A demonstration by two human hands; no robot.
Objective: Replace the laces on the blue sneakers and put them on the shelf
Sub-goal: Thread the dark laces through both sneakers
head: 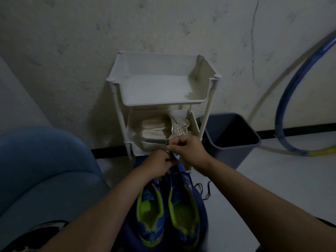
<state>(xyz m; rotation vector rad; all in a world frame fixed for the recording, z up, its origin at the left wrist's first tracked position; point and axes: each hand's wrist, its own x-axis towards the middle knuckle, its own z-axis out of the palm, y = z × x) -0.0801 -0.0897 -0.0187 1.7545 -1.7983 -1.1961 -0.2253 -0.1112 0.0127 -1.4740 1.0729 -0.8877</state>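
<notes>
Two blue sneakers with lime-green linings stand side by side below me, the left sneaker [150, 211] and the right sneaker [183, 206], toes pointing away. My left hand [160, 165] grips the toe end of the right sneaker near its eyelets. My right hand [187, 150] pinches a black lace [168, 142] just above the toe. The loose part of the black lace [205, 190] trails on the floor to the right of the shoes. A white two-tier shelf [161, 103] stands against the wall in front, its top tray bare.
Pale sandals [158, 130] lie on the shelf's lower tier. A dark bin [231, 140] stands right of the shelf. A blue and yellow hoop [291, 99] leans on the wall at right. A blue cushioned seat [41, 170] fills the left.
</notes>
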